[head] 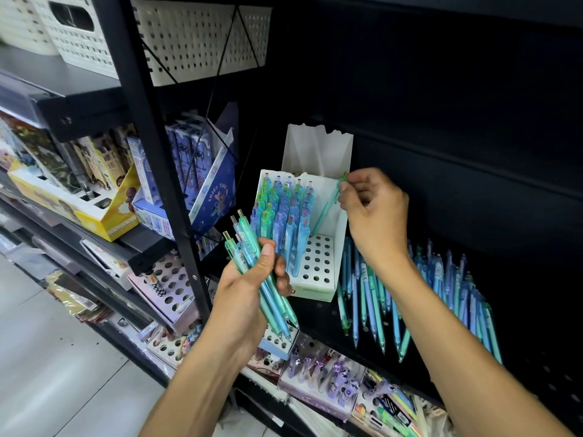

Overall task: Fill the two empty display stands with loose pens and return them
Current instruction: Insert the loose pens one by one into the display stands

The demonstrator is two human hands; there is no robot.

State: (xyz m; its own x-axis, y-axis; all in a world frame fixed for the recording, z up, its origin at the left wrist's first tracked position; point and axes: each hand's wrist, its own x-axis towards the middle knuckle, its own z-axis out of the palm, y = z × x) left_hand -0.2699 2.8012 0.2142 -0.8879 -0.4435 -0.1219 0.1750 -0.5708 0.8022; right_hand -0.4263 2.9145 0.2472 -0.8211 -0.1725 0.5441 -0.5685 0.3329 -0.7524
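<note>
A white display stand [318,263] with a grid of holes sits on the black shelf; its left half holds several blue and green pens, its right holes are bare. My left hand [249,285] grips a bundle of green and blue pens [252,253] just in front of the stand. My right hand [375,209] pinches the top of one green pen [326,206], which slants down into a hole at the stand's right side. A heap of loose pens [441,288] lies on the shelf to the right, partly behind my right forearm.
A black upright post [164,171] divides this bay from the left shelves with boxed stationery [195,178]. Below are more perforated pen stands [170,285] and packaged pens [331,376]. White baskets [195,36] stand above. Tiled floor lies at lower left.
</note>
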